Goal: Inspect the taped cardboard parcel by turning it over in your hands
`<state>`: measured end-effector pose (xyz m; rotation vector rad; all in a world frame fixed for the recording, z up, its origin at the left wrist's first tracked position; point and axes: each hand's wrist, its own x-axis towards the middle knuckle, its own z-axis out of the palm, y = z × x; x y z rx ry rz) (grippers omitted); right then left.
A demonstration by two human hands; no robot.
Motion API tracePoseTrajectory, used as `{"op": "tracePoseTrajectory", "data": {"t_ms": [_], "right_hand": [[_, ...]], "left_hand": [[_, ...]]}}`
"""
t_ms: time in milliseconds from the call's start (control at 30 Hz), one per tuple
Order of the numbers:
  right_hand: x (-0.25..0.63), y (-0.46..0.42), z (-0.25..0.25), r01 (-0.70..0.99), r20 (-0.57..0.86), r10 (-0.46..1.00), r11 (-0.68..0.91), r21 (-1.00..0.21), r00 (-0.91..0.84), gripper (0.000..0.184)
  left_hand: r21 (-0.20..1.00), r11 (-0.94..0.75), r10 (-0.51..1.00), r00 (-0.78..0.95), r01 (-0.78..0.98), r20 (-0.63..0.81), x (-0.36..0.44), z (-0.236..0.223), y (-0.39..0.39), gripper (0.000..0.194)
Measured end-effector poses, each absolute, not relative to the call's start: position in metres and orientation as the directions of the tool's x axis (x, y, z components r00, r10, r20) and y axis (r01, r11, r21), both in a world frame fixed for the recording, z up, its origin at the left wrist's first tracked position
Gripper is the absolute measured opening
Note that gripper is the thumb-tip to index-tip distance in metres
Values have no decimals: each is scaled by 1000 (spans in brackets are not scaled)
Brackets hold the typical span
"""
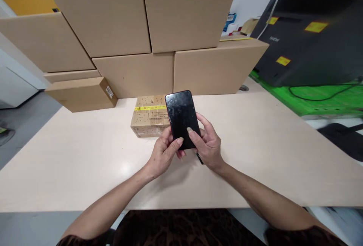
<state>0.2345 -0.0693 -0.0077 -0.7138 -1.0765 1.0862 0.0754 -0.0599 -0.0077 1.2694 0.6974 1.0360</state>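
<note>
At the near side, we noted our left hand (162,154) and right hand (210,147) both grasping a black, rectangular, glass-faced smartphone (182,113) by its lower sides, thumbs over the dark screen. We held it above the pale, wood-look tabletop (85,166). A thin black object (200,159) showed below our right hand, mostly hidden; we could not identify it. Just beyond, partly covered by the smartphone, sat a small, yellow-taped cardboard carton (149,119). Farther back we recorded a flat brown cardboard box (81,92) at left and large, plain brown stacked cartons (202,73).
</note>
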Motion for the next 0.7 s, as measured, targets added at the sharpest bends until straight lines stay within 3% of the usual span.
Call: {"op": "tracePoseTrajectory", "data": {"t_ms": [467,700], "right_hand": [[238,-68,-13,-308,294,956,275,-911,-17,53],[240,-71,-11,-346,268,961,231,-910,-63,60]], "left_hand": [[986,-9,900,429,-166,80,67,-8,-61,54],[972,-7,898,427,-234,109,66,-8,-57,54]]}}
